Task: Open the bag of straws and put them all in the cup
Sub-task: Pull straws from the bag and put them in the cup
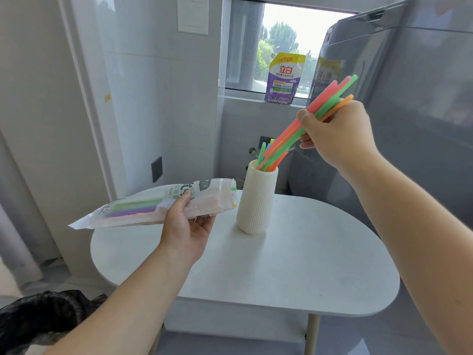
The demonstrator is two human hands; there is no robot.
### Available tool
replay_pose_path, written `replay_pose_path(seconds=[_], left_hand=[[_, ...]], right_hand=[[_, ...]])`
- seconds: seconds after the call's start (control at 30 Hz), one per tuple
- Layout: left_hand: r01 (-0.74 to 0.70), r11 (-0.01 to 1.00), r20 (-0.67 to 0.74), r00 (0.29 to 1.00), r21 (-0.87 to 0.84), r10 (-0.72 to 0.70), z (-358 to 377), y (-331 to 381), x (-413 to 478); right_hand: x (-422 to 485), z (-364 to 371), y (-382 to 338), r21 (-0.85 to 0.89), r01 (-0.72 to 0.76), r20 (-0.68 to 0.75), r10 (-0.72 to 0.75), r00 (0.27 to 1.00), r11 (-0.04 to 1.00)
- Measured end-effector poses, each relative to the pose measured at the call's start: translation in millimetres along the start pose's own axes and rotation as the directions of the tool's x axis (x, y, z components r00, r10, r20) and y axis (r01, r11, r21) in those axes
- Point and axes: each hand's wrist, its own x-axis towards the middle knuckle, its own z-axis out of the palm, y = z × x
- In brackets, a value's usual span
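Several neon straws [330, 103] pinched in right hand [335, 131], angled into ribbed cup [256, 198]; left hand [186, 224] grips straw bag [153, 206], mouth toward cup for refills.

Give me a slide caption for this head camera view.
Right hand holds a bunch of straws, lower ends in the ribbed cup; left hand holds the bag.

Person's body in view: left hand [185, 226] with left forearm [122, 308], right hand [335, 131] with right forearm [409, 226]. Both arms are bare along their whole visible length. Fingernails are too blurred to assess.
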Motion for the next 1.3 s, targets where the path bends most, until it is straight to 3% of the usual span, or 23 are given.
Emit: replay_pose_path(seconds=[0.5, 0.73, 1.07, 1.3], left_hand=[[0.016, 1.0, -0.02, 1.0, 0.016, -0.015, 1, -2, -1], [0.011, 1.0, -0.006, 1.0, 0.015, -0.011, 0, -2, -1], [0.015, 1.0, -0.004, 1.0, 0.022, -0.015, 0, -2, -1], [0.012, 1.0, -0.004, 1.0, 0.024, -0.012, 0, -2, 0]], right_hand=[[29, 17, 8, -0.14, 0.027, 0.074, -0.016, 0.997, 0.99], [37, 17, 8, -0.133, 0.026, 0.028, -0.022, 0.999, 0.991], [39, 30, 20, -0.196, 0.012, 0.123, 0.012, 0.992, 0.981], [50, 47, 24, -0.24, -0.063, 0.246, 0.123, 0.961, 0.969]])
